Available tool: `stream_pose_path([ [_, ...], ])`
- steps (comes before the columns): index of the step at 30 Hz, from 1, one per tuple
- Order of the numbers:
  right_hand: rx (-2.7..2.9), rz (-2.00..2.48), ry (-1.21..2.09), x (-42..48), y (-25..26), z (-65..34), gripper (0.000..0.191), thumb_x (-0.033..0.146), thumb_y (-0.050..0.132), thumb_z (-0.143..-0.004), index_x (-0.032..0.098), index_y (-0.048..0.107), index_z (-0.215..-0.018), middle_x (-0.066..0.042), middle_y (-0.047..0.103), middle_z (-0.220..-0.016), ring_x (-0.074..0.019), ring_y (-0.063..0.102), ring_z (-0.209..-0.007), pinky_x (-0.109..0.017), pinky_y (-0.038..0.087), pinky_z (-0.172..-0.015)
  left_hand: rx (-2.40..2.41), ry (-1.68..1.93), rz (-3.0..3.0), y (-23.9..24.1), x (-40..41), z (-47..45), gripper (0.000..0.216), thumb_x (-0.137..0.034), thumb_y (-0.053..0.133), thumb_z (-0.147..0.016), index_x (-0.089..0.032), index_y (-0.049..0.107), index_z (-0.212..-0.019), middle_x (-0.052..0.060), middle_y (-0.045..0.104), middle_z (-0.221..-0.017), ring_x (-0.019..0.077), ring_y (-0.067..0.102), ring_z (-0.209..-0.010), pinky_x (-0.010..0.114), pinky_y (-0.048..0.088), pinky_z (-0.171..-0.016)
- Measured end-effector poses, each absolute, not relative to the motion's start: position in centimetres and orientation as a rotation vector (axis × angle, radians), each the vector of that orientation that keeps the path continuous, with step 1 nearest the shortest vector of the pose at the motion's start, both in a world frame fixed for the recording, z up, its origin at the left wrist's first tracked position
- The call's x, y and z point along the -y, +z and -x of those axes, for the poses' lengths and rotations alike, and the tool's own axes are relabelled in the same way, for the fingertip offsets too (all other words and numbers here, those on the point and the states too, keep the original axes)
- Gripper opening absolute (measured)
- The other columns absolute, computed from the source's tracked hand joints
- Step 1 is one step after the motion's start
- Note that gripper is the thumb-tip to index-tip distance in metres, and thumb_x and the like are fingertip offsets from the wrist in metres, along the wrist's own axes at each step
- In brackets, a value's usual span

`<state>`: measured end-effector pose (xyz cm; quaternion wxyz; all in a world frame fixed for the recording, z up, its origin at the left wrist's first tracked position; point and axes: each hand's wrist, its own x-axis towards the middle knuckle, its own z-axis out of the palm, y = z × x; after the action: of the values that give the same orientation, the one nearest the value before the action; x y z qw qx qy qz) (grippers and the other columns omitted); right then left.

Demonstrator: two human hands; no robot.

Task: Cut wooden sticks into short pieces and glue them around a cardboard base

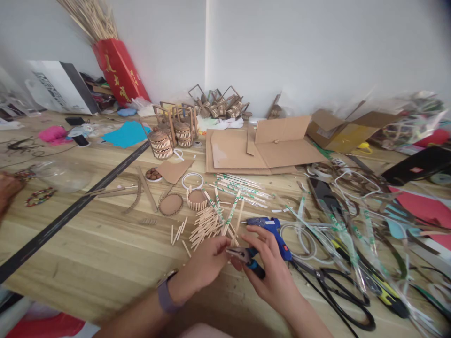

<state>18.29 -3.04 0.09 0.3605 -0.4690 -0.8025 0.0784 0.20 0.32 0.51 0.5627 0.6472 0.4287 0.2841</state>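
Observation:
My right hand [276,270] is closed round a pair of pliers [254,265] with blue and black handles. Beside the jaws, the fingers of my left hand [206,263] pinch a thin wooden stick [240,216] that rises from between the hands. Just beyond lies a heap of short cut sticks [206,225], with wrapped chopsticks [230,213] in green-printed sleeves over it. A small round basket base [196,199], ringed partly by upright stick pieces, stands behind the heap, next to a brown disc [170,204] with a braided rim.
A blue glue gun [269,227] and black scissors [340,288] lie to the right, among tangled strips and wrappers. Flattened cardboard [239,155] lies behind, with finished miniature baskets [162,143] to its left. Another person's hand [9,188] shows at the left edge, near a clear bowl [63,176].

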Motion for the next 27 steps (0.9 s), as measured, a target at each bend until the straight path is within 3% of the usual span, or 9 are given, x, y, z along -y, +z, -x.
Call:
stream_pose_path([
  [3, 1.97, 1.314, 0.205, 3.0, -0.5, -18.1, 0.046, 0.019, 0.064, -0.082, 0.027, 0.047, -0.124, -0.013, 0.05, -0.121, -0.0292, 0.055, -0.115, -0.045, 0.055, -0.089, -0.84, 0.777, -1.201, -0.2, -0.7, -0.4, 0.033, -0.047, 0.056, -0.087, -0.016, 0.064, -0.079, 0.002, 0.068, -0.076, 0.0186, 0.063, -0.078, 0.03, 0.048, -0.079],
  [8, 2.0, 1.366, 0.315, 3.2, -1.1, -17.4, 0.064, 0.017, 0.075, -0.071, 0.028, 0.044, -0.125, -0.01, 0.047, -0.119, -0.0294, 0.055, -0.113, -0.046, 0.055, -0.09, -0.806, 0.827, -1.034, -0.6, -0.7, -0.7, 0.042, -0.057, 0.065, -0.08, -0.014, 0.065, -0.081, 0.002, 0.066, -0.076, 0.018, 0.059, -0.078, 0.03, 0.045, -0.079],
  [18, 1.893, 1.402, 0.342, 3.3, -1.7, -17.0, 0.048, 0.019, 0.067, -0.079, 0.026, 0.05, -0.123, -0.01, 0.052, -0.116, -0.027, 0.057, -0.11, -0.042, 0.055, -0.09, -0.738, 0.814, -1.06, -1.0, 0.1, -1.2, 0.048, -0.061, 0.065, -0.08, -0.015, 0.068, -0.094, 0.004, 0.068, -0.092, 0.0192, 0.061, -0.086, 0.033, 0.045, -0.086],
  [23, 1.807, 1.43, 0.643, 3.4, -0.1, -17.6, 0.035, 0.028, 0.065, -0.081, 0.024, 0.056, -0.115, -0.008, 0.059, -0.112, -0.0261, 0.058, -0.109, -0.04, 0.05, -0.093, -0.738, 0.761, -1.102, -0.6, -0.1, -0.8, 0.052, -0.065, 0.062, -0.079, -0.014, 0.066, -0.088, 0.005, 0.068, -0.083, 0.0204, 0.062, -0.081, 0.032, 0.046, -0.08],
  [27, 1.704, 1.579, 1.115, 3.9, 2.1, -19.6, 0.025, 0.038, 0.054, -0.088, 0.022, 0.061, -0.104, -0.004, 0.067, -0.095, -0.0216, 0.062, -0.088, -0.033, 0.05, -0.083, -0.803, 0.692, -1.154, 0.0, -0.3, -0.3, 0.046, -0.058, 0.058, -0.084, -0.013, 0.063, -0.093, 0.004, 0.069, -0.072, 0.021, 0.063, -0.079, 0.033, 0.044, -0.081],
])
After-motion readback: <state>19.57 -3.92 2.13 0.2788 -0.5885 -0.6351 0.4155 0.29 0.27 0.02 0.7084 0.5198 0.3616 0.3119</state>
